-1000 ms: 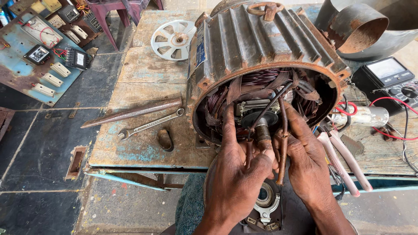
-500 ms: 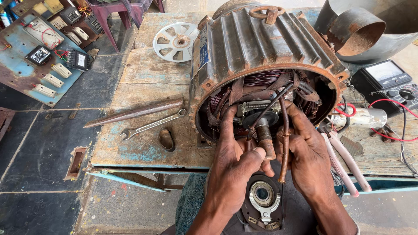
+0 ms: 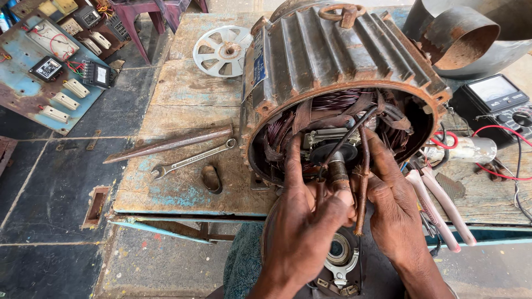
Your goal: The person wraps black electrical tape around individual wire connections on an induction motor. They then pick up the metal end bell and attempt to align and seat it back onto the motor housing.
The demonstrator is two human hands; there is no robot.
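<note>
While your left hand [image 3: 302, 221] pinches the sleeved lead wires [image 3: 338, 177] at the open mouth of the motor housing [image 3: 332, 61], your right hand [image 3: 396, 213] grips 1 brown lead; tugging could, I judge, snag the copper windings [image 3: 332, 101].

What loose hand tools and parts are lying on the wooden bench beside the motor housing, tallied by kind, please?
Spanner: 1
Long metal bar: 1
Pliers with pale handles: 1
Fan wheel: 1
Meter: 1
Total: 5
Both hands, left hand and right hand, work at the wires in the motor housing.
</note>
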